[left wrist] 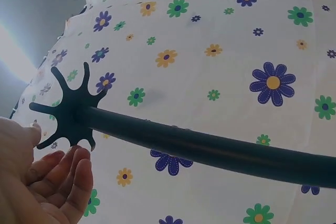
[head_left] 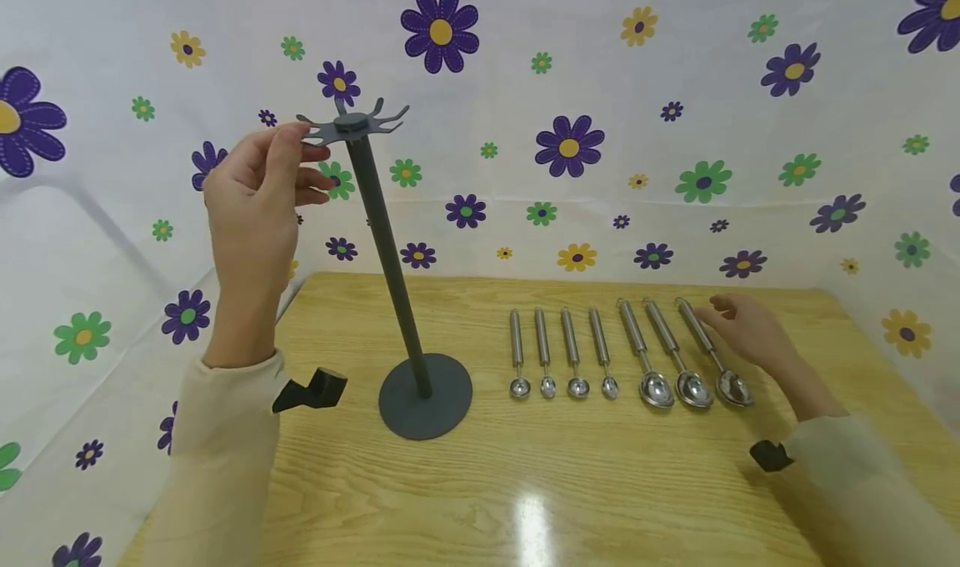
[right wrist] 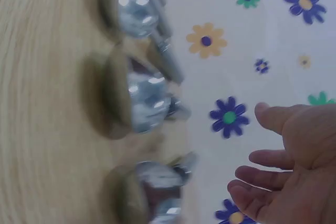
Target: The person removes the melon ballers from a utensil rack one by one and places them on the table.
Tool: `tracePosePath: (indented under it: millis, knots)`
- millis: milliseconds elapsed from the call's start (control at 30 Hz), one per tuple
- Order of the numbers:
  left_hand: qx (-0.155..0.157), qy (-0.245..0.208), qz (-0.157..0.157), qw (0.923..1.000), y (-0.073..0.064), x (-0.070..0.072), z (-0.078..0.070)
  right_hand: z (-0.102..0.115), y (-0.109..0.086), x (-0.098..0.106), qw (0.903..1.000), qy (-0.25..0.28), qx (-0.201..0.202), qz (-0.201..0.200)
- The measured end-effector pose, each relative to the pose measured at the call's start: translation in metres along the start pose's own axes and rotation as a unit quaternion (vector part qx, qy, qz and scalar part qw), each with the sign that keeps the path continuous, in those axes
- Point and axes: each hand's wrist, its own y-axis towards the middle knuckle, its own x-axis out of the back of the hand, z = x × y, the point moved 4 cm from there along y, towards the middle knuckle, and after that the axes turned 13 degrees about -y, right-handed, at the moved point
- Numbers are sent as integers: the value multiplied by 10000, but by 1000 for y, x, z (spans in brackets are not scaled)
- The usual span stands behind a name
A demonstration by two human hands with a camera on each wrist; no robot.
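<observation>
A dark grey utensil stand (head_left: 390,258) has a round base, a tall pole and a star-shaped hook top (left wrist: 71,111). My left hand (head_left: 258,192) pinches one hook at the left of that top between thumb and fingers. On the table's right half lies a row of metal measuring spoons, handles pointing away. Several small ones (head_left: 577,387) are on the left, and three big scoops (head_left: 692,390) on the right. Beside the handle of the rightmost scoop (head_left: 733,388) is my right hand (head_left: 750,333), fingers loosely bent and holding nothing. In the right wrist view, that hand (right wrist: 299,166) appears apart from the scoops.
The wooden table (head_left: 480,492) carries the stand left of the spoon row. A white cloth with flowers (head_left: 495,83) hangs behind the table and at both sides. Small black pieces (head_left: 311,389) sit at both sleeve cuffs.
</observation>
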Motion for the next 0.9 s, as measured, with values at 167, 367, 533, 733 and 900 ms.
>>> tracePosePath:
  millis: [167,367,533,733,900]
  knots:
    - [-333,908,-25,9953,-10,13,4,23,-8,23,9984,-52,438,-358]
    - [-270,2413,280,9697,-24,32,21,43,-22,40,9947,-58,795,-653]
    - [-195,3080,835,9475,-37,48,38,55,-35,46,9867,-347,1272,-948]
    - [-297,3548,1647,9198,-52,67,65,60,-47,43,9715,-998,1759,-1238]
    - [-113,4193,2208,8805,-66,79,86,57,-56,39,9622,-1459,1822,-1402]
